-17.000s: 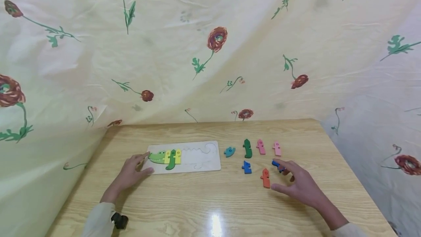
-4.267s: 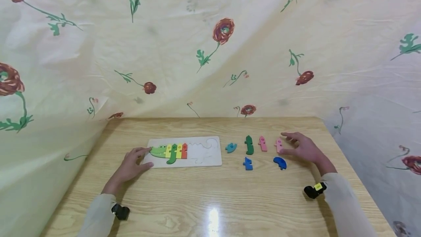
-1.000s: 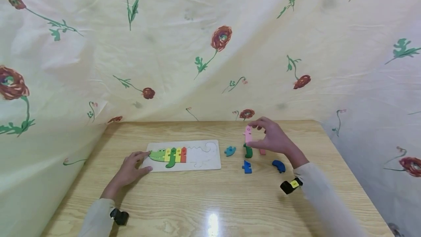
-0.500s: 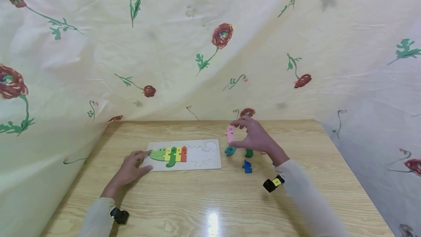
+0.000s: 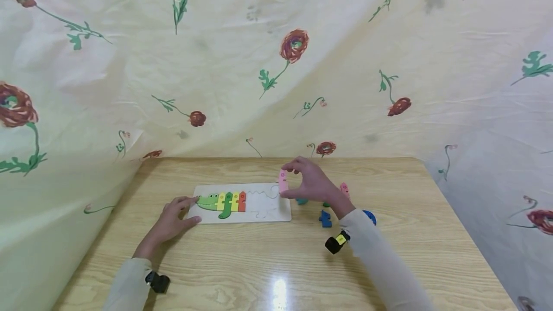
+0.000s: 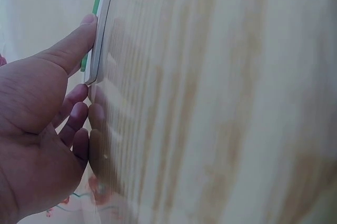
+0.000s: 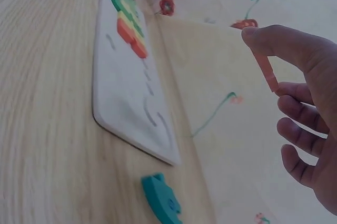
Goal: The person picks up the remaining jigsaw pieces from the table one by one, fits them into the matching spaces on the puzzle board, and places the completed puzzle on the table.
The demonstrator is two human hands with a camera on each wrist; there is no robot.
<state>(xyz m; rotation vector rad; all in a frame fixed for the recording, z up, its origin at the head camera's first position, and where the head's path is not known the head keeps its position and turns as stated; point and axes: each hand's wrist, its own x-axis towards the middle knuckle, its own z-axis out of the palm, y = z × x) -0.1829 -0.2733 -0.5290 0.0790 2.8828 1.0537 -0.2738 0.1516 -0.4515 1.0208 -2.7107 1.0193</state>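
My right hand (image 5: 313,182) pinches a pink puzzle piece (image 5: 282,181) between thumb and fingertips, raised over the right end of the white puzzle board (image 5: 259,217). In the right wrist view this piece (image 7: 266,70) appears edge-on and reddish. At the board's left end rests my left hand (image 5: 174,220), index fingertip near the crocodile's snout and thumb at the near corner. The green crocodile head (image 5: 208,202), yellow pieces (image 5: 221,199), a green leg piece (image 5: 226,208) and a red piece (image 5: 242,201) lie side by side on the board. Beyond them run drawn outlines.
Right of the board lie a teal piece (image 7: 160,199), a blue piece (image 5: 325,219), another pink piece (image 5: 344,189) and a blue curved piece (image 5: 369,217). My right hand mostly covers a dark green piece (image 5: 326,204). A flowered cloth (image 5: 233,109) hangs behind the wooden table (image 5: 242,263).
The red piece went from the table onto the board earlier. My right hand then took the farther-right pink piece and has carried it left over the board. My left hand stays put.
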